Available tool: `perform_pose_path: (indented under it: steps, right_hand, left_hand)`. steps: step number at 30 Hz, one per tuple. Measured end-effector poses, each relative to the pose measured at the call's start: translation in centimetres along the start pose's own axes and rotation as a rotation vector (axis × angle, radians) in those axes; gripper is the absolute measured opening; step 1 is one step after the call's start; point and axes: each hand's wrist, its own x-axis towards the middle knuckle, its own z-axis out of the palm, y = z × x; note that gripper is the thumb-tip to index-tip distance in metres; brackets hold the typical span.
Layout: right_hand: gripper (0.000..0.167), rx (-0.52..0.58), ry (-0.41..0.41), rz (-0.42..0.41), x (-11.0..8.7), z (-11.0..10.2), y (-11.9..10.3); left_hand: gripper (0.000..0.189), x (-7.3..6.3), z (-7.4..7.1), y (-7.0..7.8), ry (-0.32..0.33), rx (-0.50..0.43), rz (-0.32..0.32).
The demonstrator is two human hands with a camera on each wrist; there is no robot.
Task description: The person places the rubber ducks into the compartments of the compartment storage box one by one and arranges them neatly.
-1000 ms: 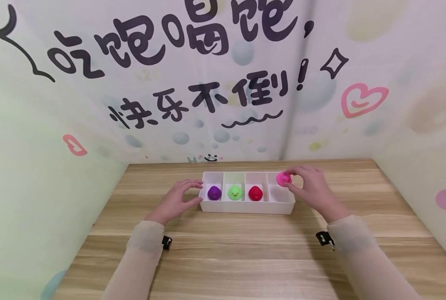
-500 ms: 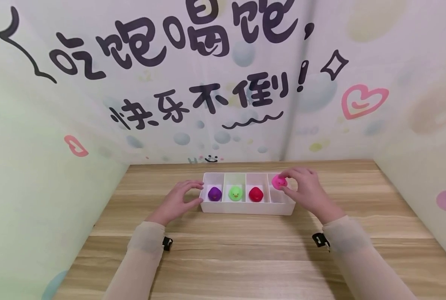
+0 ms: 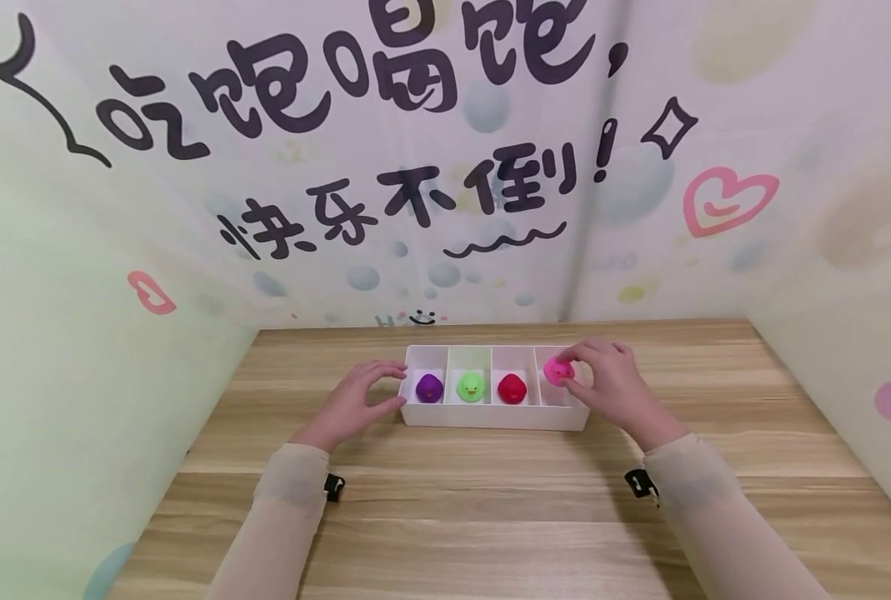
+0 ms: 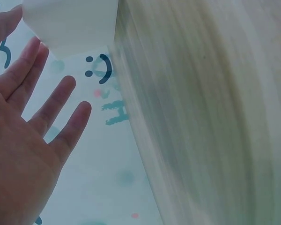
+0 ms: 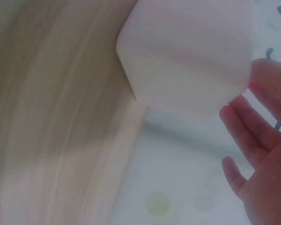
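A long white box [image 3: 493, 417] with a row of compartments lies on the table. From left to right, a purple toy duck [image 3: 428, 388], a light green toy duck [image 3: 471, 387] and a red toy duck [image 3: 512, 389] sit in separate compartments. My right hand [image 3: 616, 382] pinches a pink toy duck [image 3: 558, 371] between thumb and fingers, inside the rightmost compartment's outline. At the box's left end, my left hand [image 3: 349, 402] touches the wall with its thumb and fingertips. The left wrist view shows that hand's fingers [image 4: 61, 101] extended and spread. In the right wrist view, the box wall hides most of the pink duck.
The wood-grain table [image 3: 445, 508] extends around the box. A white wall covering [image 3: 325, 292] with black lettering stands behind it, and pale side walls [image 3: 850, 300] rise at left and right. A black strap [image 3: 643, 482] sits at each wrist.
My right hand has moved the pink duck slightly left and down, from the box's back right rim into the rightmost compartment's outline. My left hand has stayed at the left end.
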Motion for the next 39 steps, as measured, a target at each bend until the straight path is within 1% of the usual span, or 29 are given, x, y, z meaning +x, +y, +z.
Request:
perform_pose_path:
  steps: [4, 13, 25, 34, 39]
  right_hand:
    - [0.029, -0.009, -0.006, -0.009, 0.1, 0.2, 0.0]
    - [0.028, -0.054, -0.072, 0.012, 0.5, 0.4, 0.1]
    - [0.027, -0.121, -0.135, 0.007, 1.0, 0.7, 0.1]
    - [0.025, -0.112, -0.234, 0.045, 1.5, 0.8, 0.0]
    - [0.024, -0.119, -0.267, 0.057, 1.7, 0.9, -0.1]
  left_hand:
    - [0.042, -0.1, -0.1, 0.0, -0.005, -0.002, -0.003]
    - [0.042, 0.0, 0.0, -0.2, 0.000, -0.009, 0.002]
    - [0.041, 0.0, 0.1, -0.2, 0.001, -0.006, 0.009]
    - [0.040, -0.1, 0.1, -0.2, 0.006, 0.003, 0.013]
    - [0.041, -0.1, 0.1, -0.2, 0.006, 0.002, 0.015]
